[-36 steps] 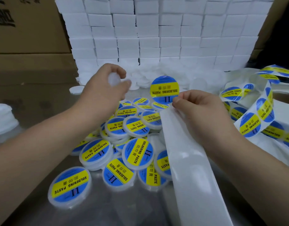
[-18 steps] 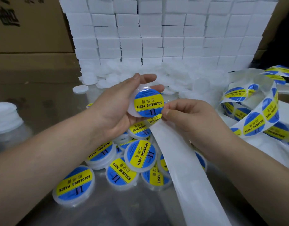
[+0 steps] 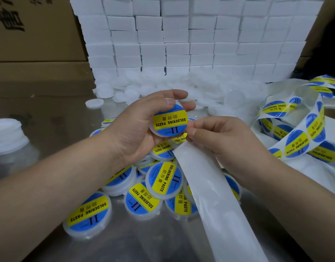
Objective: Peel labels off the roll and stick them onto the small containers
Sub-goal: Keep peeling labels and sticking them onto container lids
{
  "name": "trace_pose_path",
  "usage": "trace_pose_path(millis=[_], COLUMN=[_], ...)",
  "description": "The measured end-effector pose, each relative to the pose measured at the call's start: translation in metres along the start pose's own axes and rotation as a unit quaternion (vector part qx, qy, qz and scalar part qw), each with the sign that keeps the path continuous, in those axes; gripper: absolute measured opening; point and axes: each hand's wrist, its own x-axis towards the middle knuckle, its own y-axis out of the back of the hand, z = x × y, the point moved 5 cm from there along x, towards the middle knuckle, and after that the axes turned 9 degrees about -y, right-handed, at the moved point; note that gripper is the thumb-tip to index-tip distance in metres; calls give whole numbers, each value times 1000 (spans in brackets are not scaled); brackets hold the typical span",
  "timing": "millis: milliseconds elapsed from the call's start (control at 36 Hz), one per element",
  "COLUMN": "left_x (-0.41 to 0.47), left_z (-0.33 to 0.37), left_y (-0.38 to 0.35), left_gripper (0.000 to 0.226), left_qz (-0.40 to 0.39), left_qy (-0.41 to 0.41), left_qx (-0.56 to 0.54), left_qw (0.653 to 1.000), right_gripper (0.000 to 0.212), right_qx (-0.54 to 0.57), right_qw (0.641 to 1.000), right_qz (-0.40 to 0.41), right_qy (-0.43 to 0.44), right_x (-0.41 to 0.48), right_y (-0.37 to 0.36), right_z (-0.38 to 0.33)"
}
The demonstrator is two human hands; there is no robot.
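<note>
My left hand [image 3: 138, 129] grips a small round white container [image 3: 169, 121] at the centre, thumb on its top edge. A blue and yellow "SOLDERING PASTE" label covers its face. My right hand [image 3: 221, 138] sits just right of it, fingers curled and pinching the end of the empty white backing strip [image 3: 217, 201], which runs down to the lower right. The label roll [image 3: 297, 137] with several blue and yellow labels lies loosely uncoiled at the right. A heap of labelled containers [image 3: 163, 178] lies on the table below my hands.
Unlabelled white containers [image 3: 163, 87] are piled behind my hands, in front of a wall of stacked white boxes [image 3: 191, 38]. Brown cartons [image 3: 34, 35] stand at the back left. A stack of white lids [image 3: 7, 135] sits at the left on the shiny metal table [image 3: 55, 114].
One second ago the label hung from my right fingers while my left hand held a bare container. The label now lies flat on the container, and my right fingers have come off it.
</note>
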Motion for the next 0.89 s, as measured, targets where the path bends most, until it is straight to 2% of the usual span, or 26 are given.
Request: trace_pose_path(millis=[889], left_x=[-4], left_z=[0], left_y=[-4], left_gripper=[37], left_qz=[-21], left_qy=[-51], left_qx=[119], left_qw=[991], right_gripper=[17], right_qx=[0], right_qw=[1000], right_qz=[21], right_qy=[-8], right_x=[4], right_y=[2], right_z=[3])
